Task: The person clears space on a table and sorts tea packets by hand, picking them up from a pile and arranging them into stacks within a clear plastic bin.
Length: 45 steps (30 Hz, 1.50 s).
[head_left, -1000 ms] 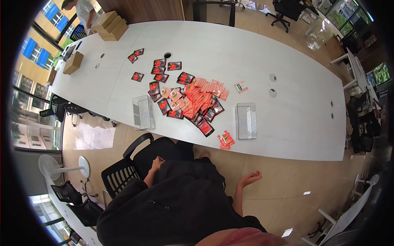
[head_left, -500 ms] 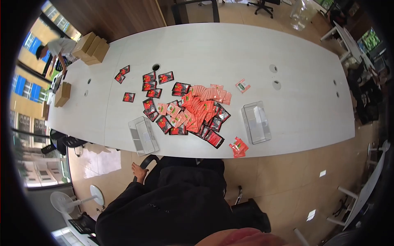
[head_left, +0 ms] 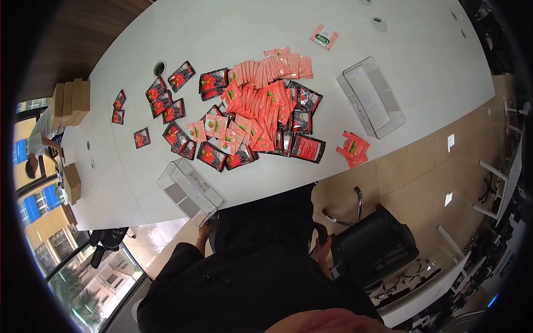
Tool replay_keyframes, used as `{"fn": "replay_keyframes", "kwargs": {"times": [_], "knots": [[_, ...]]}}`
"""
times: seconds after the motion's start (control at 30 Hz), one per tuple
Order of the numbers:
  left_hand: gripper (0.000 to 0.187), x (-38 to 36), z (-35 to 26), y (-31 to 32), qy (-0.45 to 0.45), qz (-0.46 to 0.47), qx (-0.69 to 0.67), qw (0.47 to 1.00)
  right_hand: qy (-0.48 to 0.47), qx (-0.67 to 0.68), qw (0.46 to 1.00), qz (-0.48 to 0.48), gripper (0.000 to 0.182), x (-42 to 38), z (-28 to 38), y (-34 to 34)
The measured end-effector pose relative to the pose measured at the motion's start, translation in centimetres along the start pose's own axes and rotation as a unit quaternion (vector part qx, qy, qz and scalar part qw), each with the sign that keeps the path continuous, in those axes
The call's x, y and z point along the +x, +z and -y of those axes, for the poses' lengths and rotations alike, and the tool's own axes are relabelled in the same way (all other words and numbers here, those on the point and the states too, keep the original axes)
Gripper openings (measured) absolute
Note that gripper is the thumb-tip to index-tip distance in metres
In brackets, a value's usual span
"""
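A: Where are the person's hands?
B: Both below the worktop's [head_left: 277, 28] near edge. The left hand [head_left: 204, 230] is close under the lower corner of a clear, rectangular plastic box [head_left: 203, 183]; it's half hidden by dark clothing, so I can't tell whether it is spread or closed.
A: And the right hand [head_left: 322, 247]?
B: At a dark, curved chair armrest [head_left: 319, 232], beside a black chair seat [head_left: 375, 244]. I can't tell whether it grips.
A: What is on the worktop?
B: A heap of flat pink sachets [head_left: 258, 105] in the middle, overlapping glossy red-and-black packets [head_left: 212, 82]. More of those packets lie scattered to the left. The clear box sits below the heap on the left, reaching the near edge.
A: Anything to the right?
B: A second clear plastic box [head_left: 358, 104], tilted in view, and a few reddish-pink sachets [head_left: 353, 149] near the edge. One pale pink sachet [head_left: 323, 36] lies apart, farther back.
A: The far left?
B: Brown cardboard boxes [head_left: 72, 104], with another person [head_left: 43, 133] beside them.
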<state>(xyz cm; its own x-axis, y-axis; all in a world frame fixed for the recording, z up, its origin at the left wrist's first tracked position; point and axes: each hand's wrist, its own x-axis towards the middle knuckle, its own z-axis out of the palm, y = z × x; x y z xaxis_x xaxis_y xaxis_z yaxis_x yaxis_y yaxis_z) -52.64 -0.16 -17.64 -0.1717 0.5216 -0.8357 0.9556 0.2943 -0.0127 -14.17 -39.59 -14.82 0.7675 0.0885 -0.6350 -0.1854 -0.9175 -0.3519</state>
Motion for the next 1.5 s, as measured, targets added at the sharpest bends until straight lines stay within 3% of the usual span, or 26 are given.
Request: {"fn": "replay_keyframes", "kwargs": {"times": [0.07,0.2,0.3,0.37,0.4,0.5,0.7,0.73,0.87,0.97,1.03,1.13,1.2,1.23,1.3,1.43,1.5], "knots": [[0.082,-1.8,-2.4,-1.2,0.033,-0.047,0.113,0.992,-0.02,-0.003,1.0,-0.005,0.063,-0.4,0.2,0.1],[0.092,-2.2,-3.9,-0.7,0.136,-0.099,0.107,0.98,-0.058,-0.048,0.996,-0.045,0.061,1.8,0.3,1.3],[0.083,0.5,-1.2,1.5,0.173,-0.157,0.113,0.966,-0.032,-0.16,0.985,-0.052,0.052,4.9,0.7,2.7],[0.073,2.9,2.1,4.6,0.279,-0.321,0.086,0.901,-0.04,-0.163,0.982,-0.084,0.047,5.0,0.5,3.4],[0.065,1.9,1.6,4.4,0.195,-0.21,-0.043,0.957,-0.041,-0.171,0.978,-0.109,0.043,5.1,1.0,3.6],[0.059,1.5,2.1,4.3,0.191,-0.188,-0.117,0.956,-0.077,-0.18,0.971,-0.141,0.041,5.6,1.9,3.6],[0.053,2.0,1.3,3.7,0.194,-0.218,-0.106,0.951,-0.091,-0.193,0.963,-0.167,0.044,7.5,3.6,4.7],[0.045,2.7,0.9,3.8,0.324,-0.335,-0.006,0.885,-0.098,-0.196,0.959,-0.177,0.044,7.4,3.5,4.6],[0.047,1.9,-1.1,3.0,0.321,-0.332,0.017,0.887,-0.103,-0.187,0.961,-0.173,0.041,7.5,4.1,4.6],[0.045,0.7,-5.8,1.6,0.291,-0.298,0.056,0.907,-0.069,-0.202,0.961,-0.177,0.038,7.2,5.4,4.1],[0.045,0.6,-8.5,0.8,0.292,-0.155,0.21,0.92,-0.106,-0.189,0.959,-0.183,0.034,7.2,5.3,4.2],[0.043,7.5,-9.9,6.7,0.294,-0.158,0.227,0.915,-0.113,-0.187,0.96,-0.176,0.031,7.9,5.2,4.4],[0.041,10.6,-11.9,9.0,0.358,-0.097,0.338,0.865,-0.127,-0.175,0.96,-0.176,0.03,8.3,5.4,4.5],[0.041,9.6,-12.9,8.6,0.362,-0.097,0.334,0.865,-0.136,-0.166,0.963,-0.166,0.03,8.1,5.4,4.4],[0.036,7.3,-15.2,7.7,0.508,-0.32,0.189,0.777,-0.127,-0.18,0.962,-0.164,0.032,8.2,5.7,4.5],[0.032,6.4,-19.0,7.8,0.495,-0.33,0.154,0.789,-0.075,-0.263,0.954,-0.124,0.042,8.8,7.5,4.6],[0.023,7.3,-20.8,8.8,0.623,-0.459,0.117,0.623,-0.092,-0.303,0.944,-0.095,0.047,10.1,7.1,4.3]]}}
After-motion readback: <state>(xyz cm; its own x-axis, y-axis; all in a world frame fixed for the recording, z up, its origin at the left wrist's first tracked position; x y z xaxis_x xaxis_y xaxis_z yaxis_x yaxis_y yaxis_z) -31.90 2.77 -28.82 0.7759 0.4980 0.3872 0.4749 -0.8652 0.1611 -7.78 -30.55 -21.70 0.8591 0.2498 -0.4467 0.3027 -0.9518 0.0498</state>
